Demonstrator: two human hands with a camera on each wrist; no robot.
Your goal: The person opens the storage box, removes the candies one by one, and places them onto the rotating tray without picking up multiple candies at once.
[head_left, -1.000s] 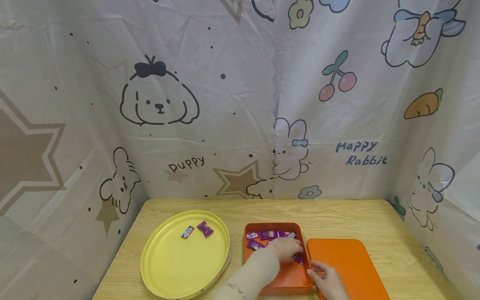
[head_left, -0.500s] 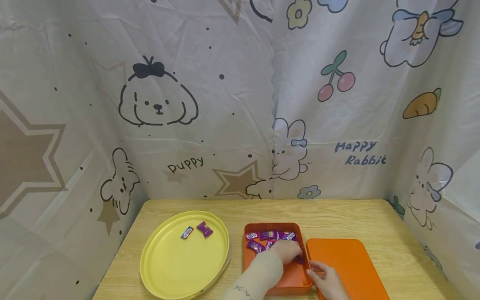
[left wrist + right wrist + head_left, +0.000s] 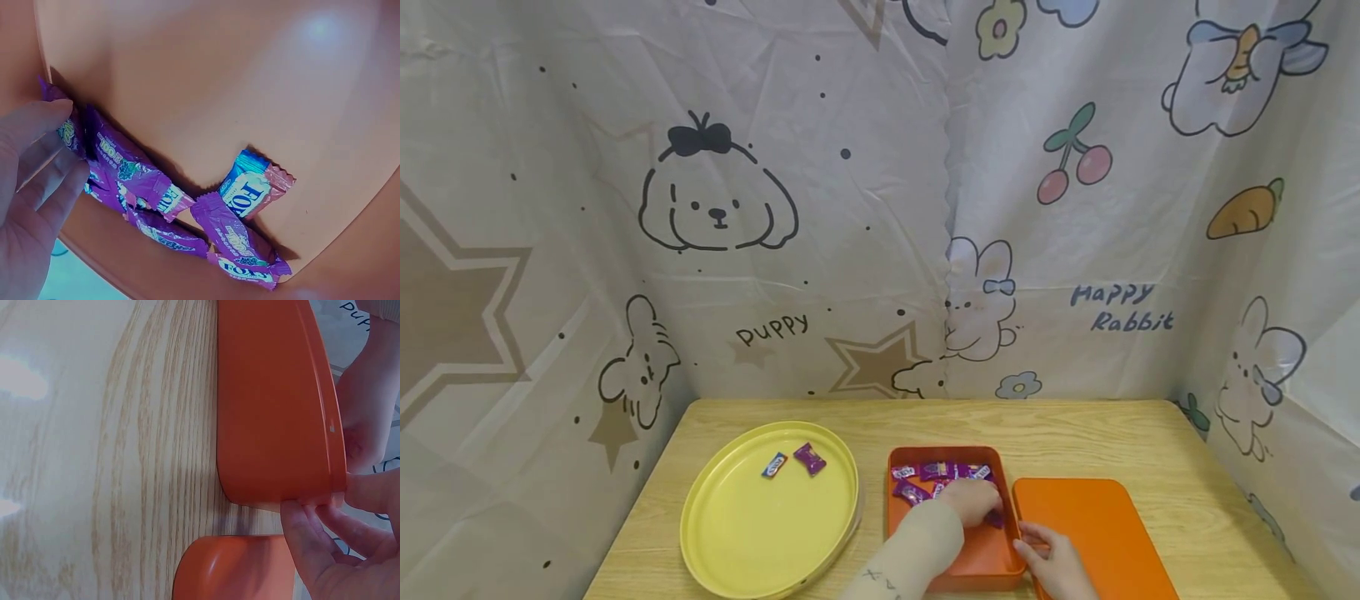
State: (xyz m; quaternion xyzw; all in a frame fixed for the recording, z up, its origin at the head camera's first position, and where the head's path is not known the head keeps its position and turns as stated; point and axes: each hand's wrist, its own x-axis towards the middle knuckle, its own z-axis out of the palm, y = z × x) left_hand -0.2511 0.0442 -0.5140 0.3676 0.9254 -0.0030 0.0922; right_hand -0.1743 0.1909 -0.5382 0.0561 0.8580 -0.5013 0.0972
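Note:
My left hand [image 3: 967, 502] reaches into the orange box [image 3: 970, 575] at its right side. In the left wrist view, its thumb and fingers pinch a purple wrapped candy [image 3: 69, 128] by the box wall. Several more purple candies [image 3: 131, 159] and a blue-and-white one [image 3: 247, 184] lie beside it on the box floor. My right hand [image 3: 1057, 562] holds the box's right wall; in the right wrist view its thumb is at the rim and its fingers [image 3: 306, 544] lie against the outside.
A round yellow tray [image 3: 760, 533] stands on the left with a blue-and-white candy [image 3: 774, 465] and a purple candy [image 3: 810, 458] on it. The flat orange lid [image 3: 1097, 525] lies right of the box. Printed cloth [image 3: 880, 208] encloses the wooden table [image 3: 865, 421].
Over the second, my left hand and forearm have shifted slightly right within the box, uncovering a bit more of the candies. My right hand keeps its place on the box wall.

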